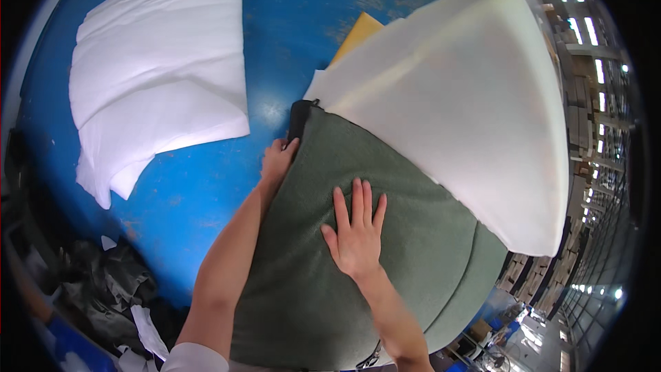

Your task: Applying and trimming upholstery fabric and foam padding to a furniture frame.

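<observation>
A dark green fabric cushion cover [406, 282] lies in front of me, with a thick white foam pad [468, 110] sticking out of its far right side. My left hand [277, 158] is closed at the cover's left edge, beside a black strip [299, 119] at its far corner; the fingertips are partly hidden. A small dark zipper pull [316, 103] shows at that corner. My right hand [357, 234] rests flat on top of the cover, fingers spread, holding nothing. Faint wrinkles run through the fabric around it.
White batting [165, 69] lies folded on the blue table [275, 27] at the far left. A yellow piece [357, 36] peeks from behind the foam. Dark crumpled material [110, 282] is heaped at the lower left. Stacked goods [544, 269] stand beyond the table on the right.
</observation>
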Demonstrator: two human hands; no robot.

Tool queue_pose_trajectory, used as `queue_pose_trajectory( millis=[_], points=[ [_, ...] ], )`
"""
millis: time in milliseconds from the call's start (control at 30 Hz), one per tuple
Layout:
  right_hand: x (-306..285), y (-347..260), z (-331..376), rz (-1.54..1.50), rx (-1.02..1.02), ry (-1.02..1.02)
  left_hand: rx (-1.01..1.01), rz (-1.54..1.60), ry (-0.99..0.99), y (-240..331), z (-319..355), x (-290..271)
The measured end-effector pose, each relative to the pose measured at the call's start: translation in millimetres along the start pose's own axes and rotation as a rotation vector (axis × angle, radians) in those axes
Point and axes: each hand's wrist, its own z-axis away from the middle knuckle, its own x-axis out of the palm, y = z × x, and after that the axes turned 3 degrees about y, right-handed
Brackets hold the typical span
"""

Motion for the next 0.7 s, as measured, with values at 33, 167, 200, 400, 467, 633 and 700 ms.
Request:
queue_pose_trajectory(
  millis=[33, 167, 200, 400, 467, 633, 700],
  points=[
    [-4, -3, -25, -0.039, -0.022, 0.056, 0.064, 0.0, 0.112, 0, -4, 1],
    [-12, -5, -90, -0.036, -0.089, 0.074, 0.201, 0.044, 0.025, 11, -9, -6],
    [-11, -4, -99, -0.046, -0.125, 0.095, 0.214, 0.061, 0.007, 15, -10, -8],
    [1, 8, -119, -0.1, -0.192, 0.132, 0.136, 0.12, 0.146, 25, -47, 3],
    [3, 14, -130, -0.112, -0.217, 0.191, 0.506, 0.246, 0.081, 24, -55, 13],
    [4, 37, -168, -0.24, -0.296, 0.228, 0.353, 0.28, -0.028, 34, -49, 9],
    [9, 43, -179, -0.334, -0.269, 0.13, 0.307, 0.005, 0.243, 46, -43, -3]
  ],
)
